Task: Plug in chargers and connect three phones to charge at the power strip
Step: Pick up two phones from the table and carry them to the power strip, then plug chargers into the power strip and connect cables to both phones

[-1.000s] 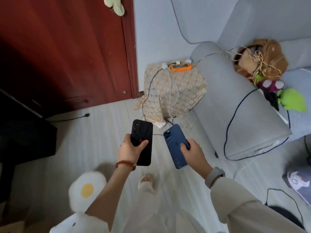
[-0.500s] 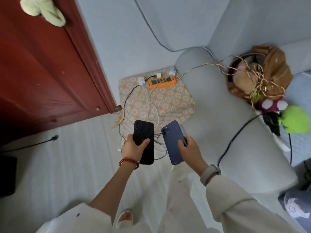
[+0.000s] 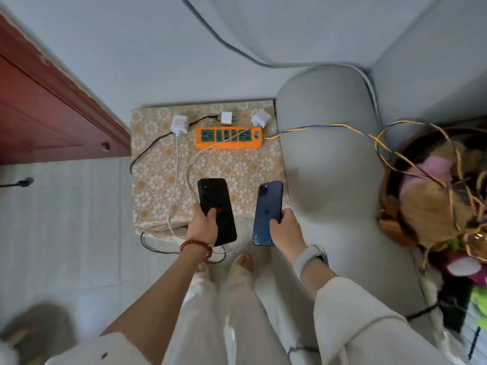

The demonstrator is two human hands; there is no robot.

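**Orange power strip ahead, a phone held in each hand**

Orange plastic marks the power strip (image 3: 228, 138), which is laid near the far edge of a small tabletop (image 3: 158, 180) covered in a floral patterned cloth, at the upper centre of the frame. Its green sockets are faced upward, and a white cable is draped across them. Three white chargers are set just beside the strip: one (image 3: 179, 124) to its left, one (image 3: 226, 118) just above its middle, and one (image 3: 261, 118) at its upper right corner. None is seen to be seated in a socket. White cables and a black cable are trailed from the chargers across the cloth and over the tabletop's near edge onto the pale floor.

A black phone (image 3: 216, 209) is gripped in the left hand (image 3: 203, 225), back side up, with the thumb laid across its lower half; a red bead bracelet (image 3: 196, 246) is worn on that wrist. A dark blue phone (image 3: 267, 212) is clasped in the right hand (image 3: 286, 230), also back side up, its lower part scuffed. A pale watch (image 3: 309, 258) is worn on the right wrist. Both phones are held over the near edge of the tabletop, well apart from the strip, and neither is joined to a cable.

A grey sofa arm (image 3: 329, 167) is placed just to the right of the tabletop, and a twisted yellow and blue cord (image 3: 316, 127) is run from the strip's right end across it. A red-brown door (image 3: 39, 114) is seen at the upper left.
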